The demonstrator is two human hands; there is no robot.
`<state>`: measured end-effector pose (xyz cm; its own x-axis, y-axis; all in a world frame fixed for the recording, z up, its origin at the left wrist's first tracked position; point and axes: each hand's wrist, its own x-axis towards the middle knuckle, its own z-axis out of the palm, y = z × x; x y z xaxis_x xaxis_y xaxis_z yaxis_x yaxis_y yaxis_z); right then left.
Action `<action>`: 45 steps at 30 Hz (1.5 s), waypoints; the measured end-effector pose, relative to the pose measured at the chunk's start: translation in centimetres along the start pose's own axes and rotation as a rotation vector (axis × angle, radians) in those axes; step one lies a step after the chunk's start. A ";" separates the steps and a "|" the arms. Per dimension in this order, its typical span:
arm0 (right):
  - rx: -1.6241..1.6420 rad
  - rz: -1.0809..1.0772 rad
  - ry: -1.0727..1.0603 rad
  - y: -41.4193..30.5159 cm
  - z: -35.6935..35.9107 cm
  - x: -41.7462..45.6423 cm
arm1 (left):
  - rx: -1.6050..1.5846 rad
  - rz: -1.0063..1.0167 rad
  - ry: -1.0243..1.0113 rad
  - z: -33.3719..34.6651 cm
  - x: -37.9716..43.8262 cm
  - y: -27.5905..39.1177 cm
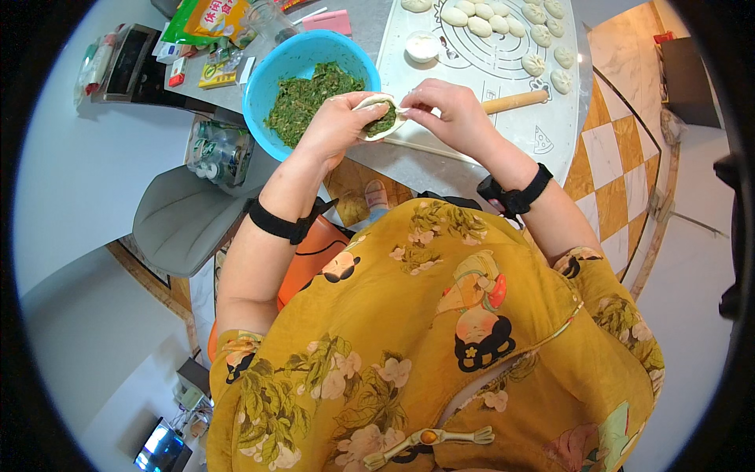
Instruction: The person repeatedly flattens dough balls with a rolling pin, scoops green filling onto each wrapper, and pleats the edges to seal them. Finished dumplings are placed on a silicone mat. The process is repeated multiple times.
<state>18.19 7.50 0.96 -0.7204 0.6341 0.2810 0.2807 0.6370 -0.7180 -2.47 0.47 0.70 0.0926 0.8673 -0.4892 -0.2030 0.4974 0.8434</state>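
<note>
My left hand (344, 121) cups a round dough wrapper (370, 137) with green chopped filling in it, the thumb pressing on the filling. The fingertips of my right hand (443, 113) pinch the wrapper's right edge. Just left of and beneath my left hand is a blue plastic bowl (252, 88) holding leafy green filling (295, 97). A wooden rolling pin (516, 102) lies on the white printed dough mat (495, 140), partly behind my right hand. Farther back on the mat are a small tub of white powder (423, 47), several dough pieces (479, 26) and several pleated buns (534, 65).
Left of the bowl, the grey table holds a green and orange food bag (206, 22), a yellow box (217, 75), a clear jar (266, 20) and a pink object (328, 23). A grey chair (183, 218) and wrapped bottles or cans (218, 153) stand below its left side.
</note>
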 end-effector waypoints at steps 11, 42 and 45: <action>0.270 0.200 0.049 -0.6 -0.5 1.2 | 0.202 0.062 -0.038 -0.6 0.2 3.6; 0.334 0.472 0.134 -0.4 1.0 0.1 | -0.140 0.175 0.141 1.7 0.4 0.8; 0.209 0.323 0.150 -0.8 1.1 0.0 | -0.127 0.170 0.144 1.6 0.5 0.7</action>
<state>17.29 6.56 0.83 -0.5115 0.8537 0.0981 0.3317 0.3015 -0.8939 -1.00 1.31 1.39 -0.0916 0.9218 -0.3768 -0.3258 0.3298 0.8861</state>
